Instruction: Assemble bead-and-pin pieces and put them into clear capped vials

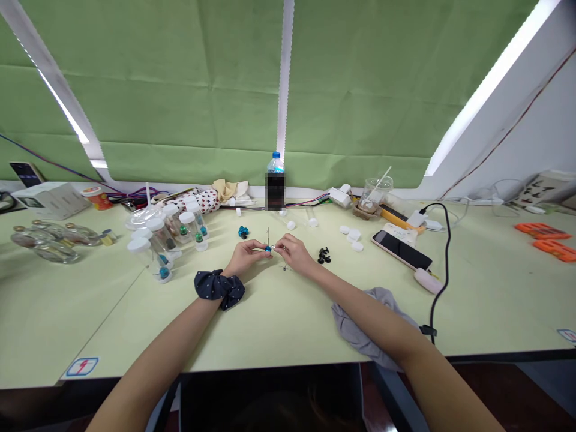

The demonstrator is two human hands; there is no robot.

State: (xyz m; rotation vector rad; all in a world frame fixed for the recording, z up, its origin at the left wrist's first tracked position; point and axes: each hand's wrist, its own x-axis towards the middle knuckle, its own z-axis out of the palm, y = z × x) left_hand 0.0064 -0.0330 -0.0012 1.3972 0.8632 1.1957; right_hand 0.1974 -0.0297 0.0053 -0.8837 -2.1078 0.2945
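Pale green desk point(270, 324) under green blinds point(180, 78), left hand point(245, 257) and right hand point(292, 252) together, fingers point(261, 248) pinching small blue bead point(268, 248) on thin pin point(267, 236), capped vials point(155, 237) beside.

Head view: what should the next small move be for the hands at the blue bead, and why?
Probably steady the small blue bead with a gentle pinch before anything else: the left hand and right hand meet at it, and the thin wire rising from it looks easily bent.

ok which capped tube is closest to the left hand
The front clear tube, teal bead at its lower end; the other tubes sit further back from the left hand.
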